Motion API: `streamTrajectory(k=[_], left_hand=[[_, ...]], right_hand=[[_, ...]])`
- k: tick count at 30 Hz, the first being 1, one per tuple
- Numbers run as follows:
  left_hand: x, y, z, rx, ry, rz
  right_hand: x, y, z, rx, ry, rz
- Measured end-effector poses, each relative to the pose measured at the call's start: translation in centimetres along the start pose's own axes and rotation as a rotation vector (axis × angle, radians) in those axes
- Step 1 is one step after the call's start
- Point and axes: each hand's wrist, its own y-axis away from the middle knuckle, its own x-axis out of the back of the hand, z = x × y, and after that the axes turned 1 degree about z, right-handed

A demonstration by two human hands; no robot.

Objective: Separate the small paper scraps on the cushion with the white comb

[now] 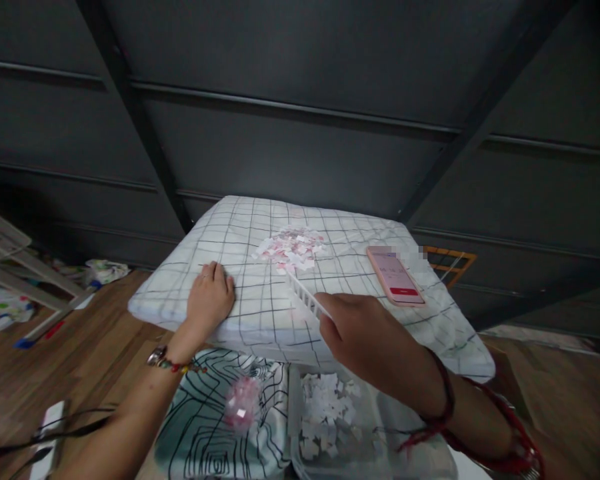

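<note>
My left hand (211,293) lies flat on a white checked cloth (253,297), fingers outstretched, with nothing in it. In my right hand (363,330) is a white slotted plastic tool (306,298), gripped at its near end. Its far end comes down at the near edge of a pile of small white and pink paper scraps (295,247), spread in the middle of the cloth. Whether the tool touches the scraps, I cannot tell. Below my right forearm, a clear plastic box (294,427) holds many white paper scraps (330,403).
A phone (397,277) in a pink case lies right of the pile. Left of the box, a shiny pink bundle (243,403) rests on a green and white patterned cloth (195,420). Dark panels (290,147) rise behind the table. A ladder-like frame (30,267) stands at left.
</note>
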Motion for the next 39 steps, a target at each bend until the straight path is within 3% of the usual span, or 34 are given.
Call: streamTrajectory(k=[10, 18, 22, 25, 29, 33, 39], left_hand=[[0.7, 0.2, -1.2, -0.048, -0.012, -0.12], [0.9, 0.4, -0.9, -0.033, -0.038, -0.115], [1.1, 0.4, -0.8, -0.028, -0.054, -0.132], [1.4, 0.3, -0.5, -0.033, -0.087, -0.141], [1.6, -0.7, 0.8, -0.019, -0.15, -0.138], [1.4, -3.0, 3.2, -0.029, -0.128, -0.096], [-0.9, -4.6, 5.8, -0.077, -0.006, -0.075]], right_hand=[[0.2, -0.7, -2.8, 0.24, -0.115, -0.068], [0.2, 0.7, -2.6, 0.317, -0.221, 0.021], [0.3, 0.8, 0.1, 0.215, -0.271, 0.199], [0.0, 0.1, 3.7, 0.15, -0.164, 0.272], [-0.7, -1.1, 9.0, 0.185, -0.021, 0.494], [-1.9, -2.6, 12.4, 0.206, 0.054, 0.504], [-4.3, -5.3, 14.1, 0.244, 0.008, 0.585]])
